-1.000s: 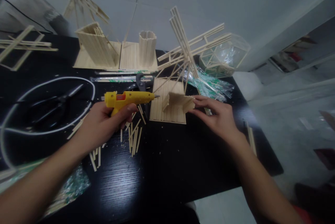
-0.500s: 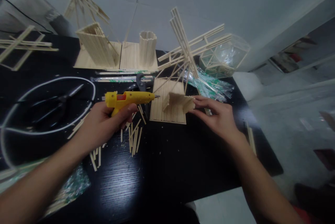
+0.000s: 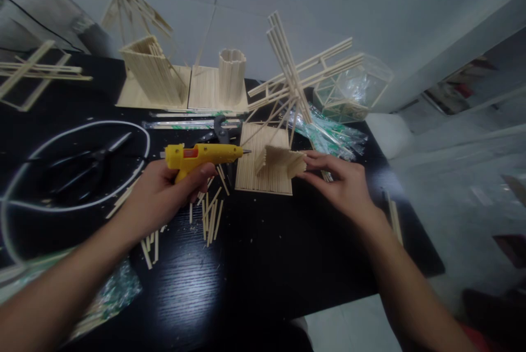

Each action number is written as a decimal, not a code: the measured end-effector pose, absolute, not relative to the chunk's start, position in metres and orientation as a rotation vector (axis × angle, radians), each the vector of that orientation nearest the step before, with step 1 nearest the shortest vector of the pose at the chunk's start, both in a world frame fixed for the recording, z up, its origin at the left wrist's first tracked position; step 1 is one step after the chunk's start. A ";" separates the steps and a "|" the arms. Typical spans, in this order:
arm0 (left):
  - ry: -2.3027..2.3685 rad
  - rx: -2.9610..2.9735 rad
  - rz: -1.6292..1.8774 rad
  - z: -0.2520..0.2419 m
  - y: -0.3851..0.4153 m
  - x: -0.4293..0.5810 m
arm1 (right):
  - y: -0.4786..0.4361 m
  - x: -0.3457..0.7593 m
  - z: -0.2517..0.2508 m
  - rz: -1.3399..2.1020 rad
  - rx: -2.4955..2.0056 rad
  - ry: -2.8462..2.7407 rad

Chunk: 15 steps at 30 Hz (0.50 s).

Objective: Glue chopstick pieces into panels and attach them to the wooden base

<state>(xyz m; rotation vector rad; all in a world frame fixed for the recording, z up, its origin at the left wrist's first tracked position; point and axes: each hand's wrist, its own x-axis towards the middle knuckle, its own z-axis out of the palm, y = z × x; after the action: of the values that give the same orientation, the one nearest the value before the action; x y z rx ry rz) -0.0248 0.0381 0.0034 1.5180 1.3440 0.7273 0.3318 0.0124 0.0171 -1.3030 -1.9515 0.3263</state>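
A yellow hot glue gun is gripped in my left hand, its metal tip pointing right. That tip is just left of a folded wall of thin wooden sticks, which stands on a flat square base of sticks. My right hand pinches the right edge of the wall between thumb and fingers. Behind the base, a crossed-stick frame with several arms leans upward. Short cut sticks lie scattered below the glue gun.
Pliers lie inside a loop of white cable at left. Two stick models stand at the back. Plastic-wrapped sticks and a glass-like geometric box are at back right. The black table ends at right.
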 end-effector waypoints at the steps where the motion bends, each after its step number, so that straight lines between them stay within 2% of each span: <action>1: 1.352 1.524 0.721 0.004 0.038 -0.025 | 0.012 0.332 0.017 0.330 -1.308 -1.951; 15: 1.314 1.497 0.760 -0.001 0.038 -0.026 | 0.013 0.327 0.010 0.543 -1.293 -1.782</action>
<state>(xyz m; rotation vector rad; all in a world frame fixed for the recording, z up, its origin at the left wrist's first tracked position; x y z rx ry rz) -0.0258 0.0381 -0.0008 1.4973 1.3135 0.7598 0.3273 0.0128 0.0100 -1.2931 -1.7824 0.5428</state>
